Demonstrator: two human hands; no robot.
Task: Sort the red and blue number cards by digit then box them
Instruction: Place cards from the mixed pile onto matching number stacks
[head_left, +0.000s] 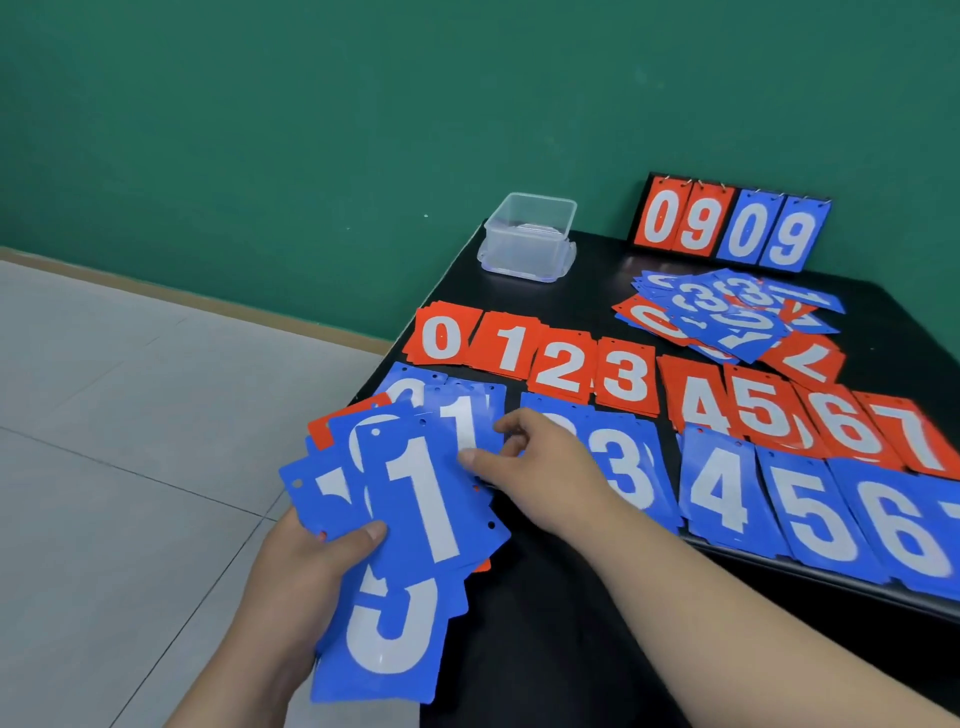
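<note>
Gripping cards (421, 499): two hands (291, 582) (540, 467); one box (530, 236).

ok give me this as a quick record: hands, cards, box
left hand: holds card fan, blue 1 on top
right hand: pinches blue 1's right edge
red row: piles 0 to 7
blue row: nearer, 0 to at least 6
loose pile: mixed, far right
box: clear, far corner of table

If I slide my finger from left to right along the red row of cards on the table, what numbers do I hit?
red 0 → red 1 → red 2 → red 3 → red 4 → red 5 → red 6 → red 7
</note>
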